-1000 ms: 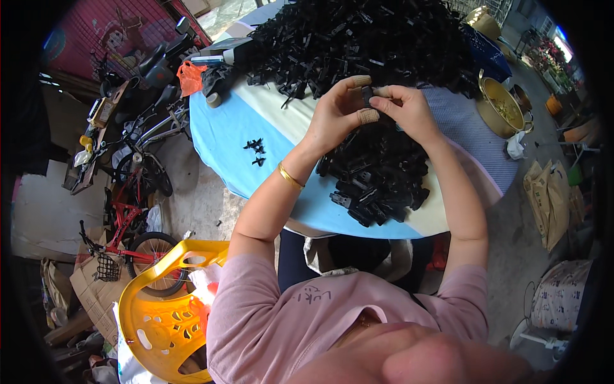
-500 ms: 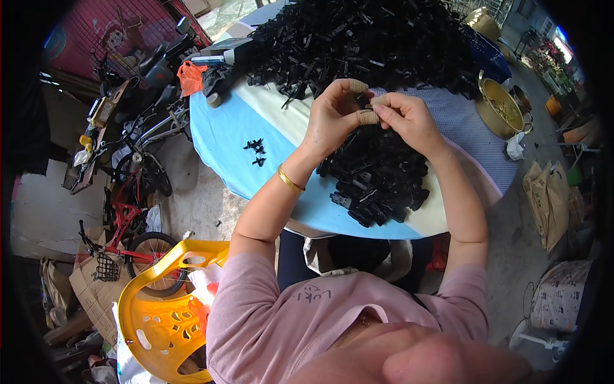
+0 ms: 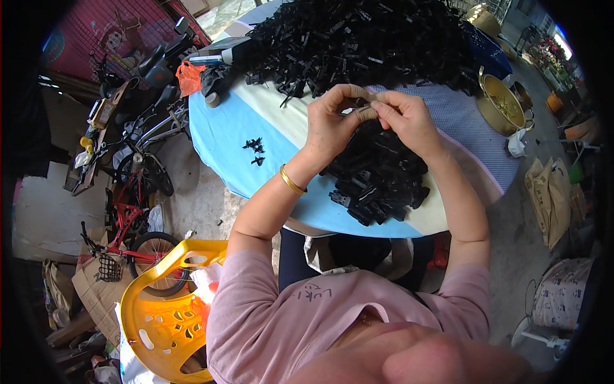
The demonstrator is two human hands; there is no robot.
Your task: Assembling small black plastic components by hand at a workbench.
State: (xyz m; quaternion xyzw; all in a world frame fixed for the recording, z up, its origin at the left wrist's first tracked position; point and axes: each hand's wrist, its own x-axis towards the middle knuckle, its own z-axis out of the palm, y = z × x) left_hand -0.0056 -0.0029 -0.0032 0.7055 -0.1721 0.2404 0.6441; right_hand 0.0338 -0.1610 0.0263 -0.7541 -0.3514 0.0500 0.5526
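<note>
My left hand (image 3: pixel 329 125) and my right hand (image 3: pixel 409 121) meet above the table, fingertips pinched together. Tan wraps cover the left thumb and a fingertip. Whatever sits between the fingers is hidden by them. Just below lies a smaller pile of black plastic clip-like pieces (image 3: pixel 374 182), close to the table's front edge. Beyond my hands spreads a large heap of thin black plastic parts (image 3: pixel 358 48). Several small black pieces (image 3: pixel 254 146) lie apart on the blue cloth, left of my left forearm.
A striped cloth covers the round table (image 3: pixel 224 137). Tape (image 3: pixel 213 100) and an orange bag (image 3: pixel 190 78) rest at its left edge. Gold pots (image 3: pixel 502 102) stand at the right. A yellow plastic chair (image 3: pixel 144 307) and bicycles (image 3: pixel 137 224) are at my left.
My fingertips have drawn closer together, covering the dark bit that showed between them. The left fingers have dipped slightly; the piles look unchanged.
</note>
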